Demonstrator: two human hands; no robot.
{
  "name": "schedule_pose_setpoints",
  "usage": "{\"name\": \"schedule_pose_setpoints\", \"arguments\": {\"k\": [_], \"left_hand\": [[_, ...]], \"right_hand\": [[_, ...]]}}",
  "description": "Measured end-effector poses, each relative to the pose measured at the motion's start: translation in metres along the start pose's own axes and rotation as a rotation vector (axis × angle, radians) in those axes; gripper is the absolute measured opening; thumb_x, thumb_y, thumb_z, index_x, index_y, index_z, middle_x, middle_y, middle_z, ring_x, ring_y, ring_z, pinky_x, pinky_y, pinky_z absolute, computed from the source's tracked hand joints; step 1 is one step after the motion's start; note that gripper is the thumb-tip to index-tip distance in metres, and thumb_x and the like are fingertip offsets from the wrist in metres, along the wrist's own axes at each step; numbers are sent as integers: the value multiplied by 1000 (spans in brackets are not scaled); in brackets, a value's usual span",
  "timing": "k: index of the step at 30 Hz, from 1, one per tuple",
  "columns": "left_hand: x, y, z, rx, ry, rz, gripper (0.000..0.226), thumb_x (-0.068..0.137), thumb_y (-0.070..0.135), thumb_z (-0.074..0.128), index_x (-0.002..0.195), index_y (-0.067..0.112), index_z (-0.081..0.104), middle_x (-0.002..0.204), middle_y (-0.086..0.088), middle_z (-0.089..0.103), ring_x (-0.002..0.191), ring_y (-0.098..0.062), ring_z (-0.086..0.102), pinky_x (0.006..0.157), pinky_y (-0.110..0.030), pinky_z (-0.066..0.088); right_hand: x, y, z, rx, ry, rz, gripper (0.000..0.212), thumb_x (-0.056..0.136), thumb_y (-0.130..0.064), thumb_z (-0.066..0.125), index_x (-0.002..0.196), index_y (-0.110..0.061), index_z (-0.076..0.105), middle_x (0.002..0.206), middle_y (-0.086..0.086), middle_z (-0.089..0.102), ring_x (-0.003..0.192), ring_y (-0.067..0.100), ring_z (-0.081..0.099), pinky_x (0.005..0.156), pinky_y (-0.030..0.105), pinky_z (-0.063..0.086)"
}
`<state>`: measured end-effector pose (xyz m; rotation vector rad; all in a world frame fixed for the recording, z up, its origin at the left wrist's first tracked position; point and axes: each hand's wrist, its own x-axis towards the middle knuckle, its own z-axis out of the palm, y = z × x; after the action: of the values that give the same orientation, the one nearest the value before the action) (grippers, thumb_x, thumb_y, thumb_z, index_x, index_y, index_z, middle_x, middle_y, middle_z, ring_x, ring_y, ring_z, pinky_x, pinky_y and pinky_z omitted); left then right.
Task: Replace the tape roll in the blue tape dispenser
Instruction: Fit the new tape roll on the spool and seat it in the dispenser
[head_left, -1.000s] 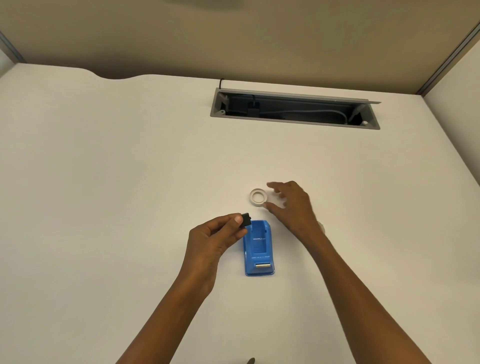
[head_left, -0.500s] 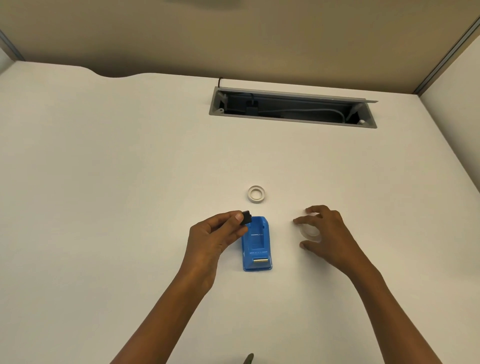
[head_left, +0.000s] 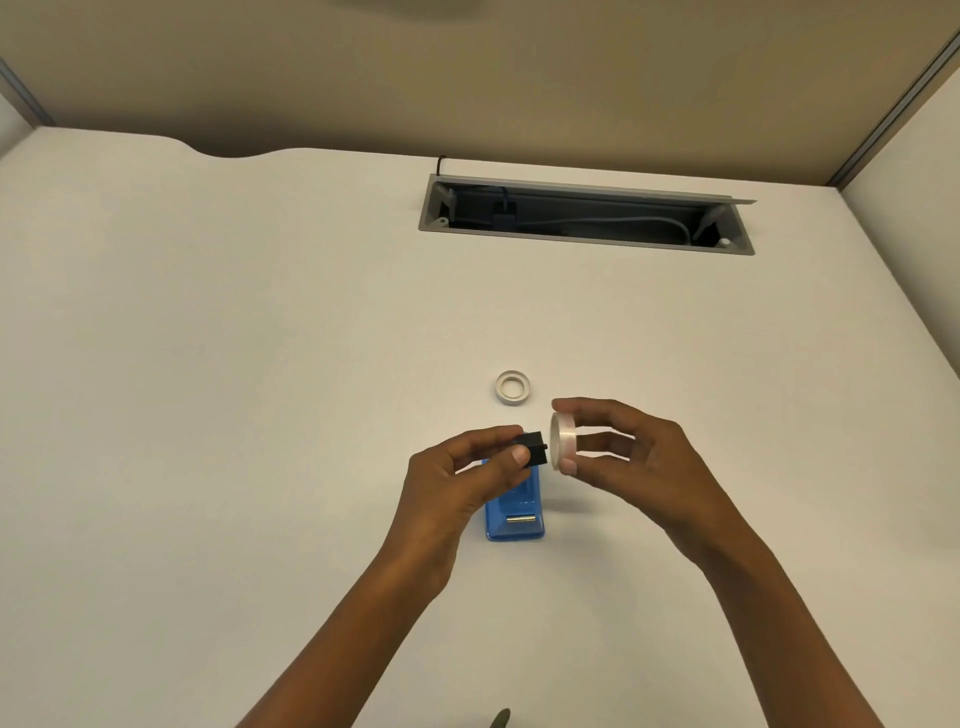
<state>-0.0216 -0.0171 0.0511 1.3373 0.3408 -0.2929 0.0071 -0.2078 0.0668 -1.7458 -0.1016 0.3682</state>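
Over a white desk (head_left: 218, 415), the left hand (head_left: 457, 488) pinches a small black spool (head_left: 532, 449) between thumb and fingertips, held just above the far end of the blue tape dispenser (head_left: 514, 512), which lies flat on the desk with its metal cutter toward the person. The right hand (head_left: 631, 462) grips a clear tape roll (head_left: 563, 441) by its rim, thumb below and fingers above, the roll's open face turned toward the spool; the two sit just beside each other, and whether they touch cannot be told. An empty white tape core (head_left: 512, 386) lies flat on the desk beyond both hands. Farther back, a gray cable tray (head_left: 587, 215) is open in the desk
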Motion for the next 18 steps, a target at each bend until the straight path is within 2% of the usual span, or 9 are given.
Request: {"name": "schedule_pose_setpoints", "arguments": {"k": [4, 14, 18], "left_hand": [[-3, 4, 1, 49, 29, 10, 37, 61, 33, 76, 97, 24, 74, 95, 5, 76, 84, -13, 73, 91, -33, 52], [-6, 8, 0, 62, 58, -11, 40, 60, 34, 76, 97, 22, 74, 99, 0, 76, 85, -13, 73, 99, -43, 48], [-8, 7, -1, 59, 52, -13, 37, 60, 33, 76, 96, 23, 74, 96, 3, 77, 84, -12, 72, 94, -37, 50]], "right_hand": [[0, -5, 9, 28, -34, -17, 43, 73, -12, 77, 109, -35, 66, 108, -12, 71, 95, 9, 69, 74, 16, 53], [-1, -4, 12, 56, -64, -28, 44, 71, -10, 77, 109, -31, 67, 107, -11, 71, 97, 10, 69, 72, 15, 53], [-2, -4, 12, 55, -77, -36, 44, 72, -9, 77, 109, -30, 67, 107, -10, 72, 97, 10, 69, 72, 16, 53]]}}
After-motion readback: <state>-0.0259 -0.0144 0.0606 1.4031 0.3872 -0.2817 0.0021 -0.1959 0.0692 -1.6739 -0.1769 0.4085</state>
